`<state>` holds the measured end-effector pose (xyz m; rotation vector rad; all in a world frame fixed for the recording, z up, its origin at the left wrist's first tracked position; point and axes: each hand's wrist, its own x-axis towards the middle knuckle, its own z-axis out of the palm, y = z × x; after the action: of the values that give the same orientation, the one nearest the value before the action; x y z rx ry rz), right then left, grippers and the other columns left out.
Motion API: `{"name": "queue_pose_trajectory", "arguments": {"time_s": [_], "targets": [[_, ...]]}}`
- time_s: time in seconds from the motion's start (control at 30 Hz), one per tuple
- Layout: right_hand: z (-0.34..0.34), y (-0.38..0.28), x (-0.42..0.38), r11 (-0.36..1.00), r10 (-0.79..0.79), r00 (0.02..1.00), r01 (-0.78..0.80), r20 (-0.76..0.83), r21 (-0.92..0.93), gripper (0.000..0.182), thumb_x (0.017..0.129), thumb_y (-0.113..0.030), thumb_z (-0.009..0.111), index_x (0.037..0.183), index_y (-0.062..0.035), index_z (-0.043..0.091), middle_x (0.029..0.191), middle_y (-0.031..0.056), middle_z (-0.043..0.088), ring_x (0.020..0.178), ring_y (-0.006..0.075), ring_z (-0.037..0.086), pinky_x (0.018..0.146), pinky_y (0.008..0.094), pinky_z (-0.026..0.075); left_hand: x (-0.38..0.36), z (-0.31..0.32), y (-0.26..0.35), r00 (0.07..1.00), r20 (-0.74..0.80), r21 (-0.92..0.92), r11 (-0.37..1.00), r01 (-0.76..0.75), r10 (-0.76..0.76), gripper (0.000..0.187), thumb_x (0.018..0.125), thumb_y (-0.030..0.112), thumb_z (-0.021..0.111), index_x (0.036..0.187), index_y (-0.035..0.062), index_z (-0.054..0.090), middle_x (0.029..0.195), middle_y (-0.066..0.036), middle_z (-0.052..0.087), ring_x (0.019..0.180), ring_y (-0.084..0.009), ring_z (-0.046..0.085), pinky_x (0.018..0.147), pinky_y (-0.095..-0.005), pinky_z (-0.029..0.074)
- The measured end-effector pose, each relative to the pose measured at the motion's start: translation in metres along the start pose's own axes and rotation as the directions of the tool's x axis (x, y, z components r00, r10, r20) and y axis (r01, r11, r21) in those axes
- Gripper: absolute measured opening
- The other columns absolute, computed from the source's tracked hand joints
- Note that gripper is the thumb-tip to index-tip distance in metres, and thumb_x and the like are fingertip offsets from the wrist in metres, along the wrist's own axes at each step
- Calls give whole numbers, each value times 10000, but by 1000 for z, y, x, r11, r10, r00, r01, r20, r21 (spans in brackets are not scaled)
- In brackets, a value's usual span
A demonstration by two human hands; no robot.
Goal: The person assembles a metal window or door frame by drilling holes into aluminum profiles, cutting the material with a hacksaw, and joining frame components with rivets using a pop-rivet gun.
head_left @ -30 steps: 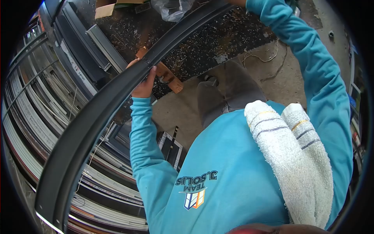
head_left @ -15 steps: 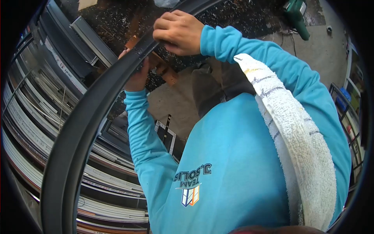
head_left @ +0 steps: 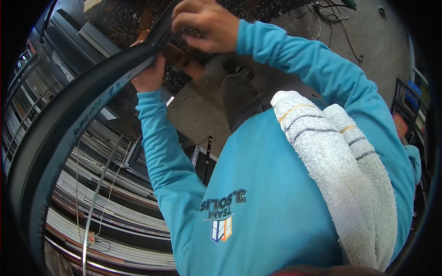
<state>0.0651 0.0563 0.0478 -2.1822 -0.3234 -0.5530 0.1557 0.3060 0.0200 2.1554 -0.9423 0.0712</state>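
A long black frame profile (head_left: 78, 89) curves in the fisheye view from the top middle down to the lower left. Pale film with printed lettering lines its lower side. My left hand (head_left: 151, 76) is closed around it from below, some fingers hidden behind it. Against the upper stretch of the profile, my right hand (head_left: 209, 27) has curled fingers at its edge; they are slightly blurred. Just under the hands, an orange-brown block (head_left: 192, 68) shows on the dark work surface (head_left: 131, 20), which is scattered with white chips.
Racks of stacked profiles (head_left: 115, 207) fill the left side. A grey profile (head_left: 99, 39) lies near the left hand. Cables (head_left: 329, 11) lie on the floor at top right. A white towel (head_left: 322, 147) hangs over my right shoulder.
The profile has shifted left and rolled, so its lettered film side now shows. Both hands have moved up and left in view. The towel hangs differently, and the view has shifted.
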Motion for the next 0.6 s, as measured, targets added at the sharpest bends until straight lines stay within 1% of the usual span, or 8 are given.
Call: {"name": "queue_pose_trajectory", "arguments": {"time_s": [0.13, 0.17, 0.23, 0.27, 0.3, 0.4, 0.5, 0.6], "targets": [[-75, 17, -31, 970, 206, 964, -224, -165, -98, 279, 746, -79, 691, 1016, -44, 628, 1122, 181, 557, 1049, 340, 548, 916, 447, 457, -2, 2, 0, 999, -26, 42, 998, 40, -39, 527, 731, 185, 878, 1144, 8, 601, 1068, -96, 658, 973, -191, 639, 900, -337, 513], [-107, 27, -37, 921, 184, 959, -245, -216, -304, 298, 747, -103, 687, 1028, -34, 616, 1128, 182, 549, 1044, 342, 549, 912, 454, 461, -3, 4, -2, 997, -58, 47, 997, 63, -60, 525, 725, 200, 889, 1124, 8, 607, 1062, -93, 658, 961, -185, 640, 889, -330, 519], [-163, 63, -58, 774, 321, 883, -453, -343, -442, 449, 751, -151, 688, 1165, -45, 548, 1210, 187, 492, 1121, 383, 512, 968, 470, 429, -2, 7, 7, 992, -82, 136, 985, 108, -98, 508, 709, 196, 904, 1085, 8, 618, 1045, -90, 658, 942, -181, 643, 873, -329, 529], [-189, 99, -83, 471, 239, 887, -462, -395, -752, 564, 749, -189, 705, 1253, -56, 489, 1272, 198, 436, 1215, 394, 441, 1041, 485, 372, 0, 9, 11, 989, -95, 178, 975, 131, -116, 500, 701, 193, 911, 1066, 8, 623, 1037, -89, 658, 932, -180, 644, 865, -328, 535], [-211, 95, -77, 406, 558, 689, -713, -463, -572, 709, 750, -238, 722, 1364, -71, 410, 1377, 213, 369, 1329, 401, 333, 1110, 501, 300, 1, 11, 10, 985, -121, 59, 989, 133, -125, 494, 695, 183, 914, 1056, 10, 627, 1030, -89, 658, 929, -180, 645, 863, -328, 536], [-257, 142, -104, 185, 713, 512, -797, -479, -575, 943, 738, -311, 750, 1494, -81, 234, 1508, 256, 274, 1393, 419, 296, 1146, 478, 286, 1, 17, 0, 978, -168, -233, 969, 85, -126, 480, 681, 133, 919, 1046, 12, 631, 1013, -84, 656, 928, -180, 645, 866, -330, 532], [-271, 166, -100, 329, 843, 433, -885, -319, -330, 1007, 711, -326, 770, 1497, -72, 193, 1476, 266, 334, 1354, 433, 363, 1136, 474, 315, 1, 15, 1, 973, -143, -180, 972, 152, -179, 479, 695, 129, 910, 1060, 8, 624, 1009, -80, 655, 928, -180, 645, 872, -322, 525], [-253, 154, -90, 302, 820, 472, -838, -323, -455, 1177, 659, -340, 807, 1538, -84, 67, 1501, 276, 291, 1388, 434, 319, 1161, 464, 283, 5, 8, 7, 983, -75, -125, 979, 158, -168, 490, 713, 118, 894, 1095, 7, 608, 1037, -88, 644, 950, -175, 636, 876, -321, 520]]}}
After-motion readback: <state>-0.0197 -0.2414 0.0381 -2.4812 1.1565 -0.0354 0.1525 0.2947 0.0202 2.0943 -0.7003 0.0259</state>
